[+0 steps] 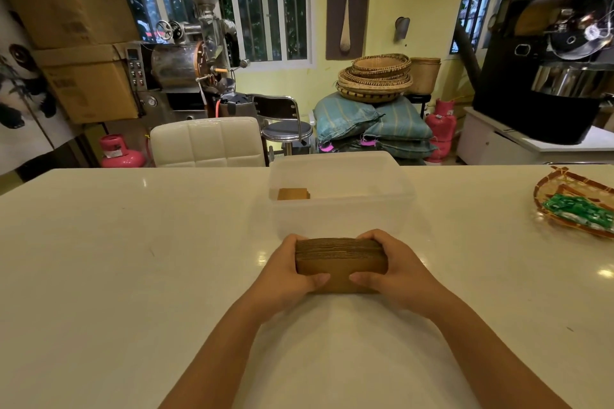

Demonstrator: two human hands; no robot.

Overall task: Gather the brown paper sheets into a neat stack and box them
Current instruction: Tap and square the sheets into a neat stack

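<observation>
I had both hands clamped on the stack of brown paper sheets (341, 262), low in the middle of the frame: my left hand (288, 271) wrapped its left end and my right hand (393, 271) its right end, thumbs pressed on the near face. The stack stood on edge on the white table (133, 259), just in front of the clear plastic box (339, 206). To do this squaring step well, I judged I should squeeze evenly from both ends and tap the lower edge on the table until no sheet stuck out, before lifting. Its long axis ran left to right across the frame, broad face toward me. A smaller brown stack (293, 193) already lay in the box's left side.
</observation>
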